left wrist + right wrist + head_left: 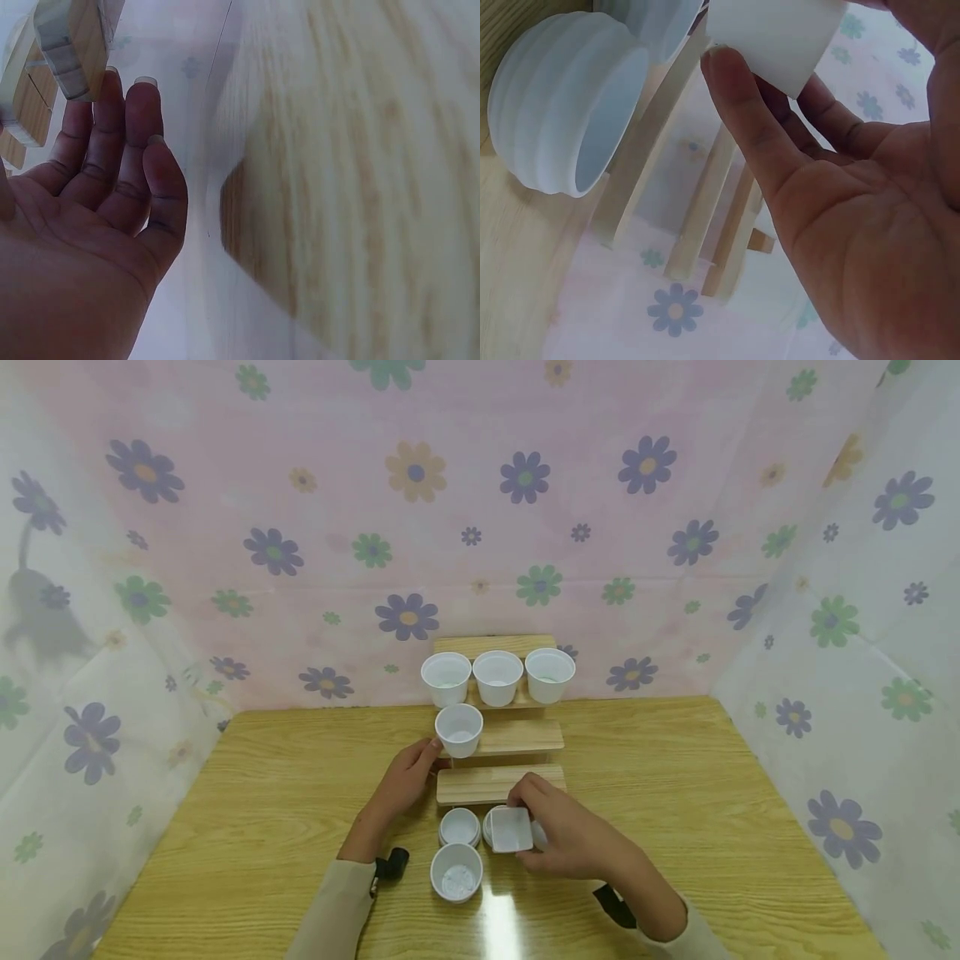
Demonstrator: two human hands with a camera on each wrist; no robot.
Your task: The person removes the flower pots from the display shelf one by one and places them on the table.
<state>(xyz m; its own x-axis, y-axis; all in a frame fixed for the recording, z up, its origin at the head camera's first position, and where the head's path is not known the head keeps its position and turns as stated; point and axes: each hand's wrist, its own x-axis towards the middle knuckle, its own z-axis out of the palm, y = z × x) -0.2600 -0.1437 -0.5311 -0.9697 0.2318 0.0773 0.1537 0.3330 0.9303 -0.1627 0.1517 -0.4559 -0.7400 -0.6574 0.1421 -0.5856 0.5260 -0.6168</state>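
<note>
While left hand [408, 777] touches white cup [459, 730], fingers straight | right hand [558, 835] grip pinches square cup [512, 831]

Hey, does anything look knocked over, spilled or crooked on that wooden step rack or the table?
Nothing spilled or toppled. The white cups stand upright on the stepped rack. Only the square cup is tilted, because the right hand holds it.

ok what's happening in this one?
A person works at a wooden table with a stepped wooden rack. Three white plastic cups stand on the top step. The left hand touches a fourth white cup on the middle step. The right hand holds a small white square container in front of the bottom step. Two more white cups sit on the table.
</note>
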